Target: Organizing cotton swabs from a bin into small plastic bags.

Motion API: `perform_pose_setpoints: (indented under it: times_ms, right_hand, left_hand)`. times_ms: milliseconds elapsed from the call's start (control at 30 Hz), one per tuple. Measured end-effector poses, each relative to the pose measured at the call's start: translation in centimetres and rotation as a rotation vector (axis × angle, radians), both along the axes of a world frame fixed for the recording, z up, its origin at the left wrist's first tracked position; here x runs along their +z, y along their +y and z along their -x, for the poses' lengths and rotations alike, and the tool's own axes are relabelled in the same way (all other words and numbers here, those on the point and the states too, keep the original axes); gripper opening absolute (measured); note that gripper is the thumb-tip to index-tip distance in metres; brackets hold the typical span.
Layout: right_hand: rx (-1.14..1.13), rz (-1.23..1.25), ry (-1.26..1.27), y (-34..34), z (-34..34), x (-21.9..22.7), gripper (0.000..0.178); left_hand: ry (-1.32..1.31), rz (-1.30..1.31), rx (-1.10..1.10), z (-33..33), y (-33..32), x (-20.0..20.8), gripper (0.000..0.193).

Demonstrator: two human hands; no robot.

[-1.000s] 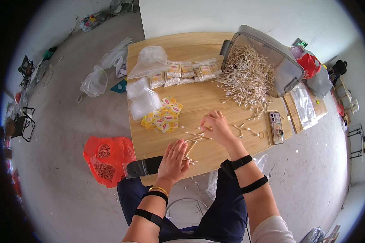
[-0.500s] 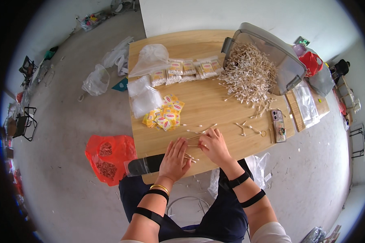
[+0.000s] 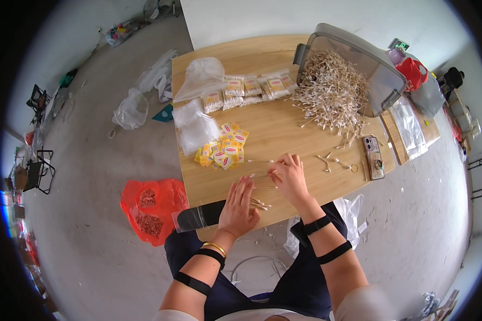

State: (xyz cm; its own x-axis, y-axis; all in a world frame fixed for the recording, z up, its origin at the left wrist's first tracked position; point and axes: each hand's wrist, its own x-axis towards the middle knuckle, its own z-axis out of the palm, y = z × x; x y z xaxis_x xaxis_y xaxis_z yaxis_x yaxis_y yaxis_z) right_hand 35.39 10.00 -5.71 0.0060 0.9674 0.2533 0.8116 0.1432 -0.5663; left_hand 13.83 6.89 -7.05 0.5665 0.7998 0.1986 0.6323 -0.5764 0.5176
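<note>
My left hand [image 3: 238, 209] lies flat near the table's front edge, fingers stretched out together. Beneath and beside it several cotton swabs [image 3: 261, 204] poke out past the thumb. A dark flat strip in a clear sleeve [image 3: 198, 216] runs in under this hand from the left. Just to the right, my right hand [image 3: 291, 179] has its fingertips pinched on a thin cotton swab [image 3: 259, 176] above the wood; the fingers partly hide it. One more loose swab [image 3: 261, 161] rests beyond the fingertips.
A grey bin [image 3: 380, 80] lies tipped at back right, spilling a heap of cotton swabs [image 3: 332, 93]. Yellow-and-white cards [image 3: 224, 148], clear bags [image 3: 195, 128] and packed swab bundles [image 3: 246, 90] lie left and back. A phone [image 3: 373, 158] sits right. A red bag [image 3: 155, 208] stands on the floor.
My right hand has shifted slightly away from my left hand, still pinching. My left hand stays flat in about the same spot on the table. The whole view has shifted a little.
</note>
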Motion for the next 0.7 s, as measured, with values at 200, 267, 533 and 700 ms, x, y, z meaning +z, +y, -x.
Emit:
perform_pose_setpoints:
  times_ms: [200,267,533,700]
  right_hand:
    - [-0.022,-0.047,0.091,-1.2,0.9,-0.8,0.016]
    - [-0.061,-0.062,0.078,-0.8,-0.4,-0.4,0.017]
    - [-0.164,-0.007,0.015,0.6,-3.6,-1.0,0.017]
    - [-0.011,0.018,0.049,1.1,-1.1,-2.0,0.014]
  left_hand:
    - [0.122,-0.029,-0.005,-0.9,0.0,-0.6,0.079]
    - [0.158,-0.028,-0.021,-1.4,0.3,-0.5,0.077]
    - [0.288,-0.093,0.018,-3.7,0.3,-0.2,0.071]
    - [0.117,-0.091,0.022,-3.5,0.3,-0.9,0.076]
